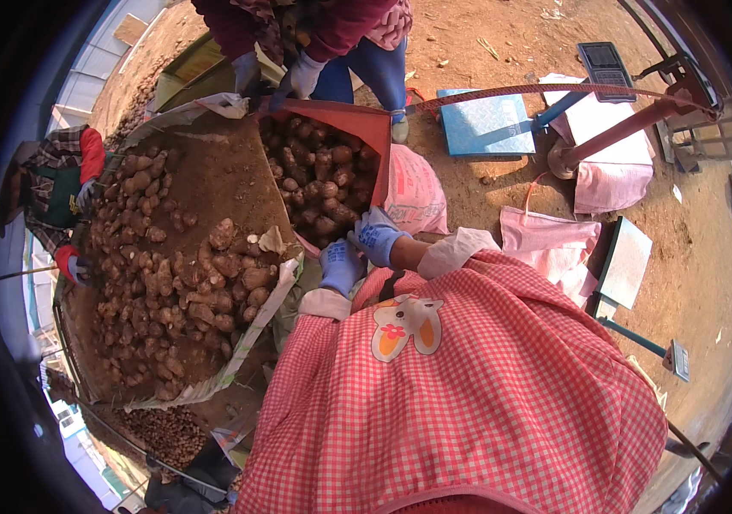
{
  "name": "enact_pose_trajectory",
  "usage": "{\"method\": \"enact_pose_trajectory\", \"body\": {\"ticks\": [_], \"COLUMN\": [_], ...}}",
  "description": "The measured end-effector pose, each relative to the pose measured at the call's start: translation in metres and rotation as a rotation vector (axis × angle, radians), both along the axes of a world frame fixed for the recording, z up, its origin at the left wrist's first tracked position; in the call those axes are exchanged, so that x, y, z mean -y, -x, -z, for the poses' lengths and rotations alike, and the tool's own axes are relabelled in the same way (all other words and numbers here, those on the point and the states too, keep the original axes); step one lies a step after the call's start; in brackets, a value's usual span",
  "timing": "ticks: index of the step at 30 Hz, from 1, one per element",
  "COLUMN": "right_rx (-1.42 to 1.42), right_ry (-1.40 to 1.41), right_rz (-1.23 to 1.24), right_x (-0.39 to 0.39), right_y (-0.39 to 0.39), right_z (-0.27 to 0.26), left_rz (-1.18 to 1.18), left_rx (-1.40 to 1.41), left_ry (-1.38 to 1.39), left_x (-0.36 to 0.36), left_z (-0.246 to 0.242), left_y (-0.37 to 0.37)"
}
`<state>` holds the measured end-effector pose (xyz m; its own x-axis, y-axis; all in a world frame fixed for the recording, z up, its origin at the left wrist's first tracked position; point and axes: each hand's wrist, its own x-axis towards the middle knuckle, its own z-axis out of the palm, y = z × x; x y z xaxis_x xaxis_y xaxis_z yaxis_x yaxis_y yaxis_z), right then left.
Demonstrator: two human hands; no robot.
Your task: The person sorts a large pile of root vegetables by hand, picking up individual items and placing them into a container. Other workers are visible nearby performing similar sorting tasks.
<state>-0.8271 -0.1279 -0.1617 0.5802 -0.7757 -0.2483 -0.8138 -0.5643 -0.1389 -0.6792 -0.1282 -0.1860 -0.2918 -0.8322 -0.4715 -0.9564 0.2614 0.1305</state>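
Just ahead of me is a red-sided bin (pixel 373 132) holding many brown taro corms (pixel 324 173). My left hand (pixel 340 266), in a blue work glove, is at the bin's near edge with its fingers curled on it. Close beside it, my right hand (pixel 375 236), gloved the same way, grips the near right corner. What lies under my fingers is partly hidden. Left of the bin, a sorting table (pixel 224 173) coated with soil carries a large heap of taro corms (pixel 179 295). A filled pink woven sack (pixel 416 193) touches the bin's right side.
Across the bin a co-worker's gloved hands (pixel 276 80) are at its far edge. Another co-worker (pixel 57 193) with red sleeves stands at the table's left. Rightward are a blue platform scale (pixel 488 122), an empty pink sack (pixel 549 241) and another scale (pixel 623 263).
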Motion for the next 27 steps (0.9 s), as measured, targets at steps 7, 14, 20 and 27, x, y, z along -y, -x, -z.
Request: {"method": "enact_pose_trajectory", "body": {"ticks": [7,14,20,27], "right_rx": [0.022,0.179,0.377,0.278], "right_ry": [0.013,-0.150,0.629,-0.014], "right_rz": [-0.133,-0.120,0.413,0.428], "right_x": [0.004,0.030,0.111,0.142], "right_y": [0.004,0.008,0.134,0.232], "right_z": [0.005,-0.026,-0.087,-0.009], "left_rz": [0.118,-0.014,0.032,-0.115], "left_rx": [0.078,-0.279,-0.235,-0.162], "left_ry": [0.039,0.136,0.080,-0.100], "left_x": [-0.012,-0.008,-0.012,0.000], "left_z": [0.013,0.021,0.015,0.011], "left_y": [-0.003,-0.021,-0.013,0.010]}}
